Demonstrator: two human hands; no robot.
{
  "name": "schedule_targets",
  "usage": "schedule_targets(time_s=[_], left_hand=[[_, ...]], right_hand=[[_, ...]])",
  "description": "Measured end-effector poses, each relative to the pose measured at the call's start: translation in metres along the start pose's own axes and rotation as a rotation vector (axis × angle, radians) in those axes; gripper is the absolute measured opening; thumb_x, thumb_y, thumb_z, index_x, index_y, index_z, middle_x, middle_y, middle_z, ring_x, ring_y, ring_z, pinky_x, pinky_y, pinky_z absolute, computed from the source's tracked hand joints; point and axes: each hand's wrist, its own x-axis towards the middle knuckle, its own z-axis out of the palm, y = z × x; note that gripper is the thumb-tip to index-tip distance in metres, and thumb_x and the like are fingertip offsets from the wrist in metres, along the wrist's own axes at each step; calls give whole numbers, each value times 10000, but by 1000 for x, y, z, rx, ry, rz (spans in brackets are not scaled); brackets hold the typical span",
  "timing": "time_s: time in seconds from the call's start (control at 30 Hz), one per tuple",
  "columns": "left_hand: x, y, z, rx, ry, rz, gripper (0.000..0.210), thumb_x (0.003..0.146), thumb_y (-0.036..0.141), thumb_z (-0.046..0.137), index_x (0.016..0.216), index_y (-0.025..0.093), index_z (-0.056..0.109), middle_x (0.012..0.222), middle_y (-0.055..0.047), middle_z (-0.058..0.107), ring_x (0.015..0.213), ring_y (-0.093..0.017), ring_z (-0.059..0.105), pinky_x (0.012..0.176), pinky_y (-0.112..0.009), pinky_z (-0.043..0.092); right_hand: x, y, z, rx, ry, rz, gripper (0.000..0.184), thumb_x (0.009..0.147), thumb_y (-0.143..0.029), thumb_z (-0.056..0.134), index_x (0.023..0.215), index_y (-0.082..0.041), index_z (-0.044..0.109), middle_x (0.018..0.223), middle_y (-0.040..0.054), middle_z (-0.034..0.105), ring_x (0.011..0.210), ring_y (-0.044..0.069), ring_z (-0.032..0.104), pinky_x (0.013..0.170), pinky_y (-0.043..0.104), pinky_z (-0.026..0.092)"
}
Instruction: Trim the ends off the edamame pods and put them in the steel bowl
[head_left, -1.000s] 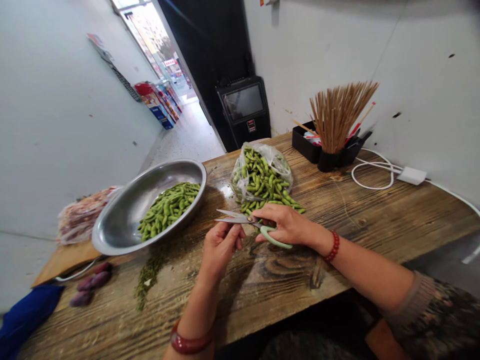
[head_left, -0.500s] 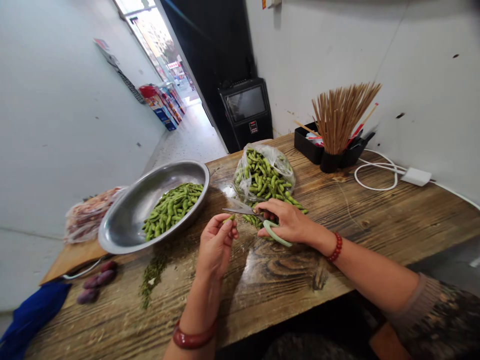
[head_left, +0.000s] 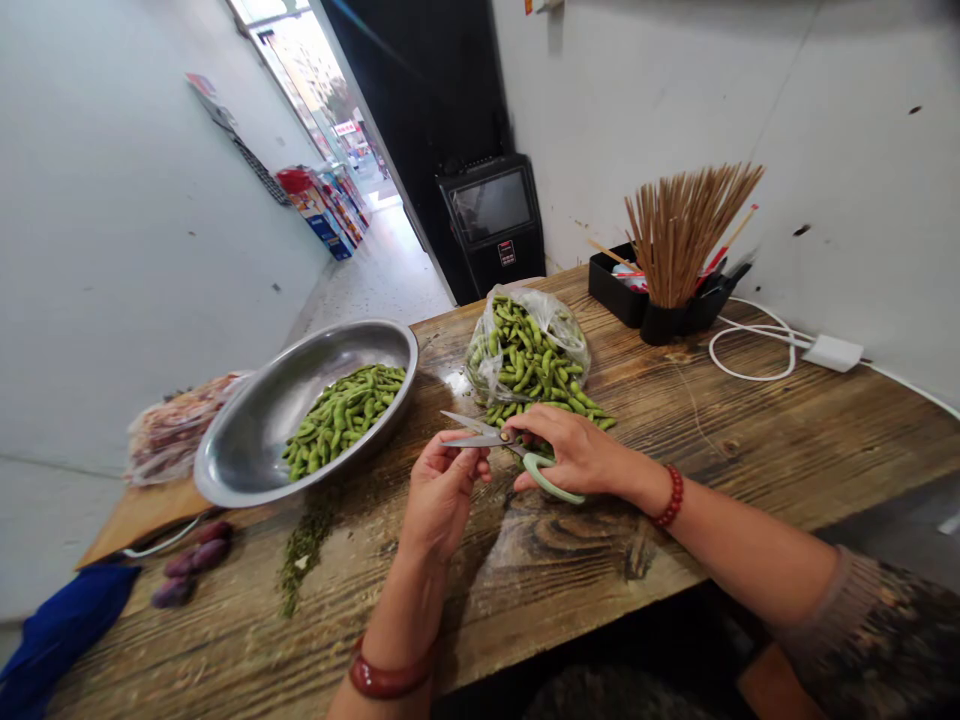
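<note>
My right hand (head_left: 566, 450) is closed around the green handles of a pair of scissors (head_left: 551, 480), whose blades are spread apart and point left. The blades reach over the fingertips of my left hand (head_left: 442, 490), which are pinched together on an edamame pod, now mostly hidden by the fingers and blades. Just beyond the scissors, a clear plastic bag (head_left: 487, 365) lies with its mouth toward me, and edamame pods (head_left: 536, 360) spill out of it onto the wood. To the left, a steel basin (head_left: 255, 440) holds a heap of edamame pods (head_left: 345, 415).
A pile of green trimmings (head_left: 304, 560) lies in front of the basin, with several purplish bulbs (head_left: 195, 563) further left. Behind them are a bagged reddish food (head_left: 176, 430) and a blue cloth (head_left: 64, 630). Skewers (head_left: 682, 235) and a white cable (head_left: 750, 378) occupy the back right.
My left hand has turned and shifted slightly right, bringing the pod to the scissors. The blades have opened wider and now overlap the left fingertips.
</note>
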Motion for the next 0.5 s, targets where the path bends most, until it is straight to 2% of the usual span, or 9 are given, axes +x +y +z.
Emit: schedule_targets(time_s=[0.33,0.5], left_hand=[[2,3,-2,2,47,-10,210,663,216,781,796,154,631,660,25,576,538,-62,496,497,-179,419],[6,6,-2,-135,50,-90,182,703,237,748,805,151,624,673,26,530,554,-62,467,486,-169,414]], right_hand=[[0,11,3,13,42,-1,516,737,-420,754,1164,-169,611,883,56,642,735,152,580,685,273,482],[5,15,-4,74,169,141,482,741,-408,748,1141,-163,638,875,54,666,690,139,584,658,268,491]])
